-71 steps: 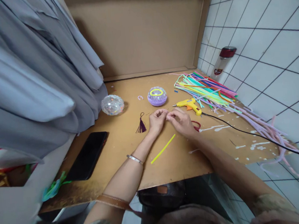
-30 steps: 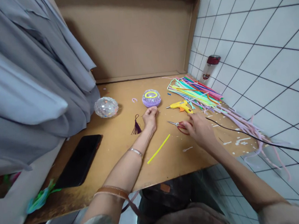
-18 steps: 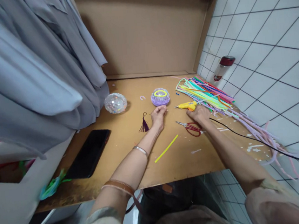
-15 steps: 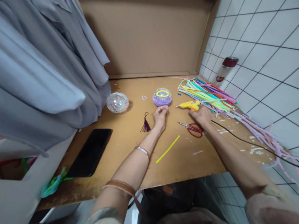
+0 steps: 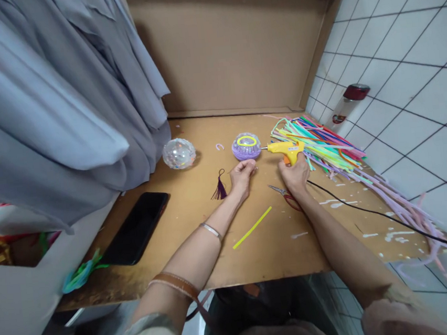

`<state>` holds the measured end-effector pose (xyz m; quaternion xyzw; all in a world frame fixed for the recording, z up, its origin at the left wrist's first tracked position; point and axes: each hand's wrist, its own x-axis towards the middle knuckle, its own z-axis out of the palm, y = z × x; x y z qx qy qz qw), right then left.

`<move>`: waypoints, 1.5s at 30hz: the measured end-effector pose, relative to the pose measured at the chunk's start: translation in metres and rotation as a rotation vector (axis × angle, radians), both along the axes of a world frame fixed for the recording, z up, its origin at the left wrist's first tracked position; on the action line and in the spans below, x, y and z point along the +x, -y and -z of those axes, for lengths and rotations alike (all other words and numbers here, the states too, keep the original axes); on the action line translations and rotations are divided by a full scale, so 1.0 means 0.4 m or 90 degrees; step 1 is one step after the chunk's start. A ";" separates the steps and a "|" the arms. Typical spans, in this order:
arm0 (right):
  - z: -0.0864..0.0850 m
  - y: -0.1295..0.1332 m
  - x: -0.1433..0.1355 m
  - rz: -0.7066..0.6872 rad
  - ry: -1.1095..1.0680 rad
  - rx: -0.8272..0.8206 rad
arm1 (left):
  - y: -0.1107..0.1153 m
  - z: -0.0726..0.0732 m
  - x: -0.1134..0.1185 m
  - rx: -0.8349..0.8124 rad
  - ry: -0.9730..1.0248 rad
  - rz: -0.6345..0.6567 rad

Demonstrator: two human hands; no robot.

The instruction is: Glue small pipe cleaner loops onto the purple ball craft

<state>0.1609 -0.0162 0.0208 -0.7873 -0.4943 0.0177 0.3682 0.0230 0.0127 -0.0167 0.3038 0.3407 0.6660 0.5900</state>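
Observation:
My right hand (image 5: pixel 296 175) is wrapped around the handle of a yellow hot glue gun (image 5: pixel 285 148), its metal nozzle pointing left at the side of a clear ball wound with purple strips (image 5: pixel 246 149). A yellow ring (image 5: pixel 247 141) lies on top of that ball. Just in front of the ball, my left hand (image 5: pixel 242 177) is closed in a pinch; whatever is between the fingertips is too small to make out. Beside it lies a dark purple tassel (image 5: pixel 219 189). Red-handled scissors (image 5: pixel 288 198) are partly covered by my right hand.
A second clear faceted ball (image 5: pixel 179 154) stands to the left. A black phone (image 5: pixel 136 228) and a yellow strip (image 5: pixel 252 228) lie nearer. Coloured strips (image 5: pixel 319 142) pile up at right, by a black cord (image 5: pixel 354 206). Cardboard (image 5: pixel 227 46) stands behind; grey cloth (image 5: pixel 82 97) hangs left.
My right hand has lifted the glue gun off the table and brought its nozzle left beside the purple ball. My left hand keeps its pinch near the ball. The view has shifted slightly.

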 end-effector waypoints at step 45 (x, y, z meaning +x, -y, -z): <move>0.038 -0.016 0.023 -0.048 0.087 0.018 | 0.014 -0.015 -0.013 -0.009 -0.070 -0.064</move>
